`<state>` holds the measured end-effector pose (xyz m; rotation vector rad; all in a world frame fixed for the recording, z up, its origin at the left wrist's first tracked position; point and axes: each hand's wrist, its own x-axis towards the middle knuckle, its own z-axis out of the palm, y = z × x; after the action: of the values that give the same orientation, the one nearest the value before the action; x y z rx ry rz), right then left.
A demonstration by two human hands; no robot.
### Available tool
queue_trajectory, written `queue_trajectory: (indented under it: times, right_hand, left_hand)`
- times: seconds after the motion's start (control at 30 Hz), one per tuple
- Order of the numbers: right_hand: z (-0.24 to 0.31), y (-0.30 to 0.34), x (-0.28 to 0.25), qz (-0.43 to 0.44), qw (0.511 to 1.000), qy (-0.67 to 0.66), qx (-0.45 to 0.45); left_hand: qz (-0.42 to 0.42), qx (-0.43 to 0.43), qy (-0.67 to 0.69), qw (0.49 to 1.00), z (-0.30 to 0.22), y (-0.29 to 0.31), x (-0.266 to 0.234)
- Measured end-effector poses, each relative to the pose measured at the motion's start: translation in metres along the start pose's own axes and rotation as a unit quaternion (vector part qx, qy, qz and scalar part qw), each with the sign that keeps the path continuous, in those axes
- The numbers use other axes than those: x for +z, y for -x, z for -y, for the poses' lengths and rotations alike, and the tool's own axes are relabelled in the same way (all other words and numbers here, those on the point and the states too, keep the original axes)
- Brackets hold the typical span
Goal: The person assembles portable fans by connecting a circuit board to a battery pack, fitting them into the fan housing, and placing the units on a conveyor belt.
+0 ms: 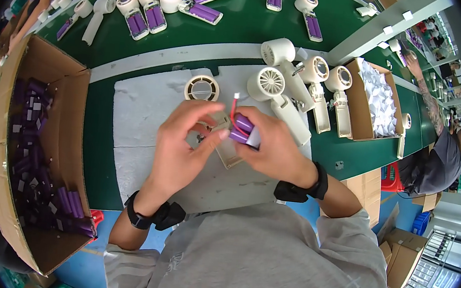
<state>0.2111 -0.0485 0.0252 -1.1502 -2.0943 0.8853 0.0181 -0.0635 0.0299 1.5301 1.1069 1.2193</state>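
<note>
In my right hand [275, 146] is a purple battery pack [242, 127], with a red wire looping up to a small white connector [236, 96]. Below it lies a cream handheld fan [202, 89], its round head pointing away and its hollow handle [228, 156] toward me. My left hand [178, 135] curls around the fan's neck, its thumb tip close to the battery pack. Part of the neck is hidden by my fingers. Both hands are over a grey foam mat [138, 117].
A cardboard box [59, 120] of purple battery packs stands at left. To the right are several cream fans [286, 119] and a box of white folded pieces [378, 100]. More fans with batteries [136, 24] line the green bench behind a rail. A co-worker [443, 155] sits far right.
</note>
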Motion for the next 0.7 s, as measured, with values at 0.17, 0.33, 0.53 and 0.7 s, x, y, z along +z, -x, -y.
queue_trajectory:
  times: [0.17, 0.33, 0.53, 0.7]
  right_hand:
    - [-0.019, 0.006, -0.012, 0.029, 0.988, 0.003, 0.152]
    - [-0.021, -0.001, 0.002, 0.054, 0.987, -0.022, 0.151]
    - [-0.009, -0.018, 0.017, 0.003, 1.000, 0.010, -0.014]
    - [-0.017, -0.028, 0.033, 0.006, 0.995, 0.023, -0.094]
  left_hand:
    - [0.049, -0.039, -0.266, 0.962, 0.026, 0.004, -0.012]
    - [0.075, -0.066, -0.183, 0.978, 0.037, -0.008, -0.009]
    - [0.116, -0.088, -0.054, 0.988, 0.052, -0.003, -0.029]
    - [0.109, -0.077, -0.040, 0.990, 0.054, -0.002, -0.031]
